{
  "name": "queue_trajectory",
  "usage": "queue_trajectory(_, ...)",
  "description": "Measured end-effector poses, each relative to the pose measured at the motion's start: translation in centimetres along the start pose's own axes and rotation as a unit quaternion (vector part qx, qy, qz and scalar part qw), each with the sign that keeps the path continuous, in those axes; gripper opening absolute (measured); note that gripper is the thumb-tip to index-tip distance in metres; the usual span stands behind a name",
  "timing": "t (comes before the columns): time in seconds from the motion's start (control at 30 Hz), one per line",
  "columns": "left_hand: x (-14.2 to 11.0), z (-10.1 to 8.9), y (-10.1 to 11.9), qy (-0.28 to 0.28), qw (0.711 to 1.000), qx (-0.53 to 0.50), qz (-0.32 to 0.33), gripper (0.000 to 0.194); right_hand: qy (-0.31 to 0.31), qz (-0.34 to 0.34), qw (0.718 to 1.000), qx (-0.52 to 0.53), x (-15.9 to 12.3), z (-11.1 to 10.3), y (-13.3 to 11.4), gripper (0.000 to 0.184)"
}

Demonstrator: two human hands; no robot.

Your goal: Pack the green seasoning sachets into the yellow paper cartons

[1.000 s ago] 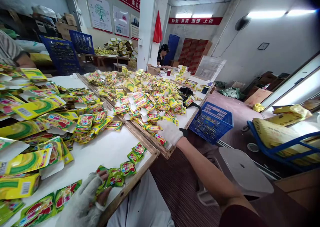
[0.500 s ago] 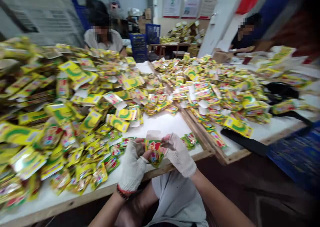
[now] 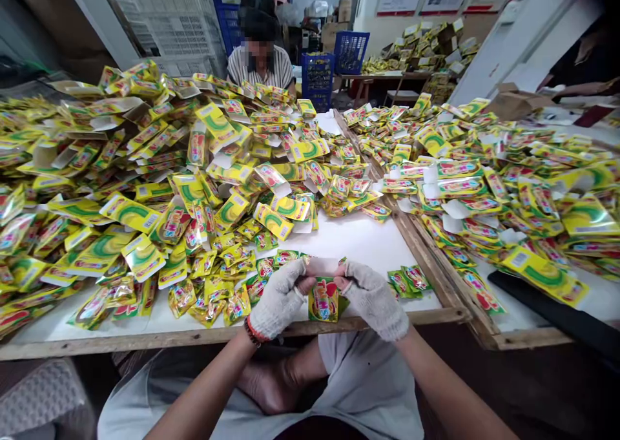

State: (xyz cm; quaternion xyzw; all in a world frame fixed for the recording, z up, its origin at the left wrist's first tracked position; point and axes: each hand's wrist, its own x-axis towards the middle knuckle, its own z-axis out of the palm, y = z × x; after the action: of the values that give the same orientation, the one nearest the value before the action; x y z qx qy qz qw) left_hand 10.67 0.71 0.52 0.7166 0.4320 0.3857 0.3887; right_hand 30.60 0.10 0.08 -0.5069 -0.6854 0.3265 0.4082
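Note:
In the middle, at the table's front edge, a small printed carton (image 3: 323,301) hangs upright with a pale flap standing at its top. My left hand (image 3: 281,298), in a whitish fingerless glove, pinches its upper left side. On the upper right side, my right hand (image 3: 375,298), gloved alike, has its fingertips closed. Whether anything is inside the carton, I cannot tell. Green and red sachets (image 3: 264,269) lie beside and behind my left hand. Past my right hand rest a few more green sachets (image 3: 409,280).
A large heap of yellow cartons (image 3: 130,214) covers the left tabletop; another carton pile (image 3: 465,188) lies right of the wooden rim (image 3: 416,246). A black strap-like thing (image 3: 547,311) crosses the right front edge. Across the table sits a person (image 3: 261,62). Blue crates (image 3: 317,78) stand behind.
My right hand has come from the right-hand pile to the middle, and my left hand has left the sachets by the edge. Both now grip one carton. The view has swung left.

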Motion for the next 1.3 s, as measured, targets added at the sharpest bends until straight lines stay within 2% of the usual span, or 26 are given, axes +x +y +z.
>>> queue_trajectory(0.1,0.7,-0.3,-0.2,0.033,0.999,-0.02,-0.02,0.012,0.004,0.018,1.0,0.016,1.3,0.3,-0.3,0.024)
queue_trajectory(0.17,0.7,-0.4,-0.4,0.033,0.996,-0.066,-0.045,0.025,-0.013,0.018,1.0,0.014,1.7,0.4,-0.1,0.034)
queue_trajectory(0.23,0.3,-0.5,-0.6,0.023,0.997,-0.05,-0.047,0.027,-0.045,-0.004,0.999,-0.022,1.6,0.3,0.1,0.028)
queue_trajectory(0.33,-0.5,-0.8,-0.3,0.011,0.999,0.047,0.008,0.014,-0.077,-0.06,0.994,-0.056,1.0,0.0,0.2,0.02)
queue_trajectory(0.4,-0.8,-1.1,0.3,0.005,0.996,0.088,0.03,0.017,-0.081,-0.082,0.991,-0.07,0.7,-0.2,-0.2,0.02)
queue_trajectory(0.47,-0.8,-1.3,1.0,0.002,0.994,0.105,0.018,0.019,-0.079,-0.078,0.99,-0.09,0.7,-0.4,-0.8,0.02)
queue_trajectory(0.67,-0.3,-1.5,1.7,-0.029,0.999,0.014,-0.044,0.017,-0.108,-0.027,0.988,-0.103,1.3,-0.7,-2.6,0.018)
queue_trajectory(0.77,-0.3,-1.7,1.8,-0.037,0.999,0.012,-0.036,0.016,-0.103,-0.035,0.989,-0.101,1.3,-0.9,-2.7,0.017)
queue_trajectory(0.87,-0.6,-2.0,1.8,-0.063,0.995,0.071,0.028,0.02,-0.124,-0.082,0.983,-0.104,1.1,-1.4,-2.0,0.019)
queue_trajectory(0.97,-1.3,-2.1,1.4,-0.097,0.981,0.12,0.118,0.019,-0.159,-0.199,0.962,-0.102,0.7,-2.0,-0.8,0.02)
queue_trajectory(1.03,-1.8,-1.8,1.1,-0.098,0.974,0.143,0.144,0.017,-0.156,-0.26,0.943,-0.138,0.3,-2.1,-0.4,0.022)
queue_trajectory(1.07,-1.9,-1.5,1.0,-0.091,0.974,0.153,0.143,0.018,-0.15,-0.265,0.938,-0.165,0.0,-1.9,-0.4,0.022)
queue_trajectory(1.17,-2.1,-0.5,1.3,-0.058,0.982,0.147,0.106,0.02,-0.128,-0.184,0.953,-0.202,-1.2,-0.7,-0.9,0.019)
queue_trajectory(1.23,-1.6,-0.1,1.4,-0.034,0.994,0.094,0.049,0.018,-0.068,-0.086,0.987,-0.119,-1.6,-0.5,-0.4,0.021)
queue_trajectory(1.27,-1.1,0.0,1.1,-0.032,0.997,0.063,0.016,0.025,-0.014,-0.017,0.999,-0.046,-1.6,-1.1,0.1,0.031)
queue_trajectory(1.3,-0.5,0.2,0.7,-0.023,0.999,0.048,-0.007,0.034,0.049,0.051,0.997,0.032,-1.7,-2.5,0.9,0.035)
